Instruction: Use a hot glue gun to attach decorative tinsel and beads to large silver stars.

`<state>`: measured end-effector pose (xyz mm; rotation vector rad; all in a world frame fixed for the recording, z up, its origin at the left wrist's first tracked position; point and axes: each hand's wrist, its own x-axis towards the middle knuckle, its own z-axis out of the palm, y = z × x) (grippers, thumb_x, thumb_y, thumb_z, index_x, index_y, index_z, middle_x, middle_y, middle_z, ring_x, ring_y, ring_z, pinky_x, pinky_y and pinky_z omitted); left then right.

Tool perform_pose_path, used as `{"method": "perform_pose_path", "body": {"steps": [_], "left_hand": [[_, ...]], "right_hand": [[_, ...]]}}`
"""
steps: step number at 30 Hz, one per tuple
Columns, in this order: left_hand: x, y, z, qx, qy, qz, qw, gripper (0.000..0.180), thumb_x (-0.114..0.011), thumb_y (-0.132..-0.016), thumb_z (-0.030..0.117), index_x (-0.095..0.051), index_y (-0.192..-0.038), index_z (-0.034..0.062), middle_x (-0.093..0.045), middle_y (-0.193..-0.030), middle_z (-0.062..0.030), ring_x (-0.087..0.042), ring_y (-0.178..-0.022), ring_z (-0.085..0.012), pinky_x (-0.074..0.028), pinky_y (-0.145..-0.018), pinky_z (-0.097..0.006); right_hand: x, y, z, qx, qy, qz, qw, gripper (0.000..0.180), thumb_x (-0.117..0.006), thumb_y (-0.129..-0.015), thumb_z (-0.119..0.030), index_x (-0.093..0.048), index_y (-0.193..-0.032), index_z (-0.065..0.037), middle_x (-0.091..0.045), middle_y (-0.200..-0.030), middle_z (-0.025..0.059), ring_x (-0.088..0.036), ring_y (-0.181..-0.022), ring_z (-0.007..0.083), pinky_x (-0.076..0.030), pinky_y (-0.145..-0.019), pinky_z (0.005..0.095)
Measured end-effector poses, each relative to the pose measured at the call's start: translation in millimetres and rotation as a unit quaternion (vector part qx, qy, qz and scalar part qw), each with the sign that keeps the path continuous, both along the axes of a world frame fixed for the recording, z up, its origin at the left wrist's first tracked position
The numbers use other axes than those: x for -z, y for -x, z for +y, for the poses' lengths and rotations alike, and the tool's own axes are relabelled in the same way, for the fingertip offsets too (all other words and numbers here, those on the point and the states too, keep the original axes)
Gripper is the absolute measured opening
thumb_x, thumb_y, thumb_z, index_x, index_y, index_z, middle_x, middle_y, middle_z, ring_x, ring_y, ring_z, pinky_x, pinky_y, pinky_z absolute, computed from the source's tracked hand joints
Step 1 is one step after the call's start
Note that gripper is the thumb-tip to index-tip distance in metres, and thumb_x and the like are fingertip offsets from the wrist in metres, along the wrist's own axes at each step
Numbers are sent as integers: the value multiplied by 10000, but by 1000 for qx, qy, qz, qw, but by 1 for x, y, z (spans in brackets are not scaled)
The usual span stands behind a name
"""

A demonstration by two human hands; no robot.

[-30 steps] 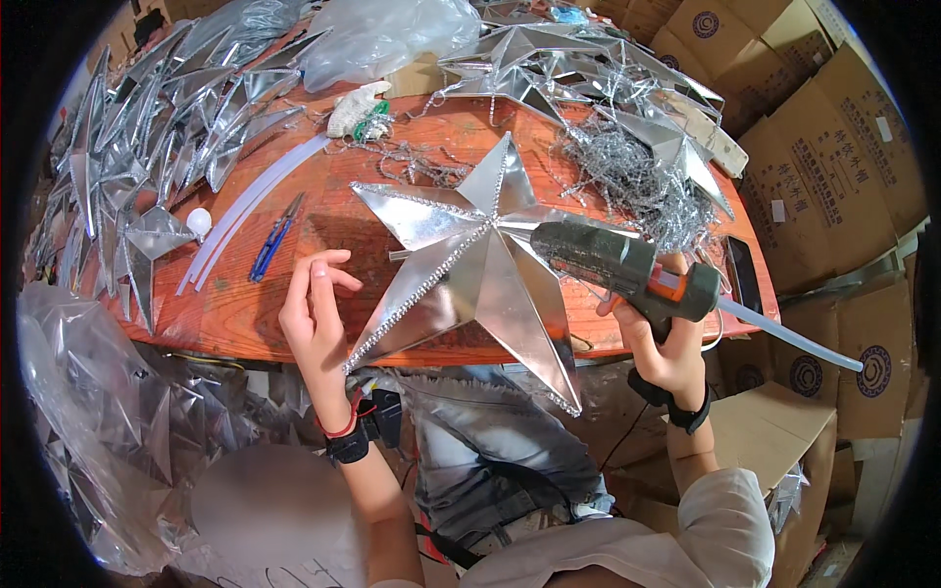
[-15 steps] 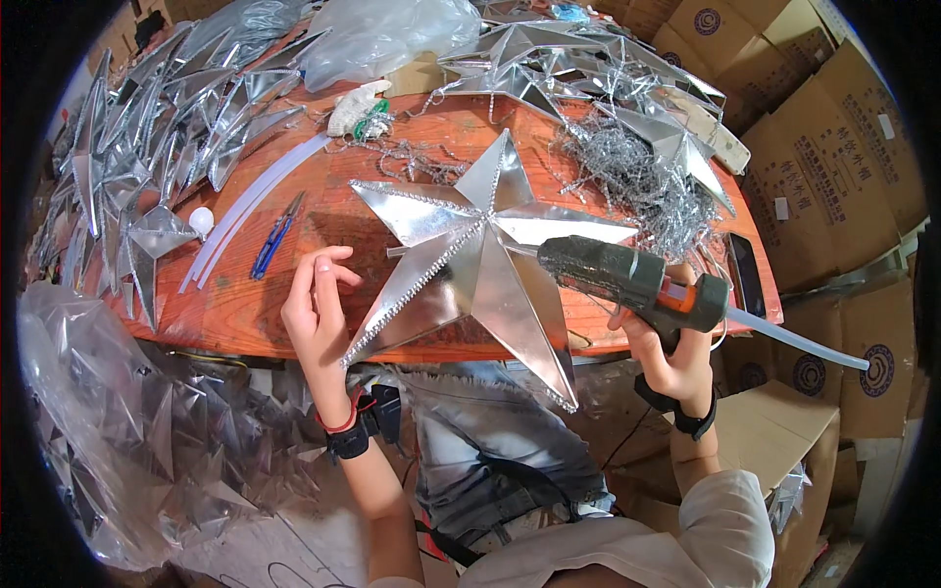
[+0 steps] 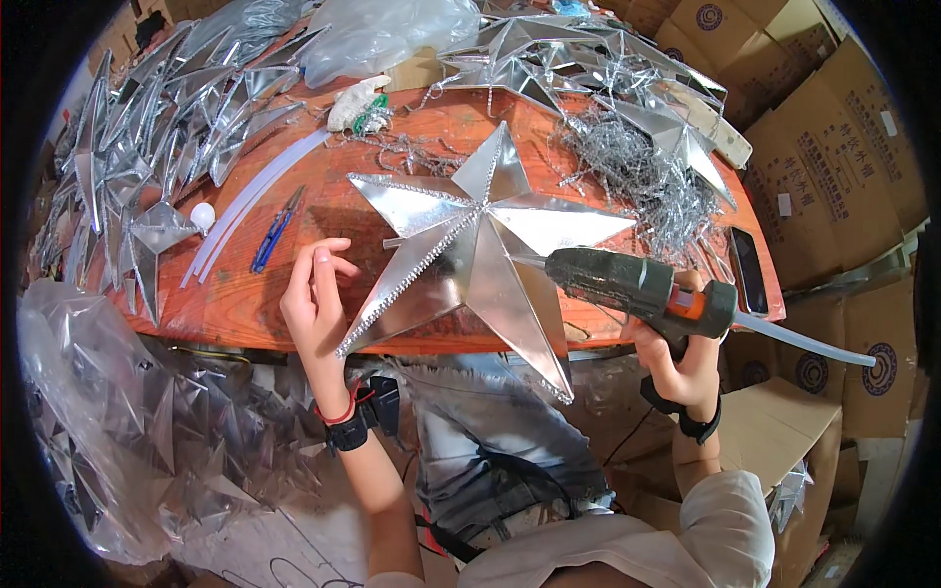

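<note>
Our right hand (image 3: 676, 367) wraps its fingers around a dark green, pistol-shaped glue gun (image 3: 608, 279). A shiny silver, five-pointed metallic star (image 3: 472, 250) sits between our hands, just beside the left hand's (image 3: 319, 294) loosely bent fingers, which grip nothing we can see. Silver beaded trim (image 3: 431, 257) already lines three ridges, the far one and two nearer the left fingers; the two toward the right fingers look mostly bare.

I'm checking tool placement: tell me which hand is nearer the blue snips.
Left. The left hand is just right of the blue snips, lower in view, not touching; the right hand, on the glue gun, is far right, beyond the silver star.
</note>
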<state>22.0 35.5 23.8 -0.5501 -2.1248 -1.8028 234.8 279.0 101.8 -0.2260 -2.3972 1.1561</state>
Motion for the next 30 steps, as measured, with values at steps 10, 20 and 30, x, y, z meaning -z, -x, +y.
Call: {"method": "perform_pose_path", "body": {"steps": [10,20,30], "left_hand": [[0,0,0,0,19,-1,1000,236,-437,-948,171,-621,-953,23,-577,-658,-2,-385,-544,-21,-284,-490,-200],[3,2,0,5,2,-8,1000,236,-440,-951,174,-620,-952,21,-572,-659,1,-398,-551,-19,-285,-491,-194],[-1,0,2,1,33,-18,999,274,-417,-961,203,-598,-958,-3,-565,-666,-19,-467,-592,-51,-367,-552,-204]], "right_hand": [[1,-11,1,8,34,-11,999,304,-693,-704,-96,-572,-954,28,-571,-917,147,-577,-773,228,-447,-684,308],[0,-21,2,8,30,-19,999,306,-693,-685,-71,-572,-950,22,-577,-911,151,-577,-796,229,-446,-714,314],[3,-31,14,-84,-16,6,996,341,-604,-763,-70,-421,-1031,36,-544,-755,75,-499,-548,100,-396,-489,215]]}}
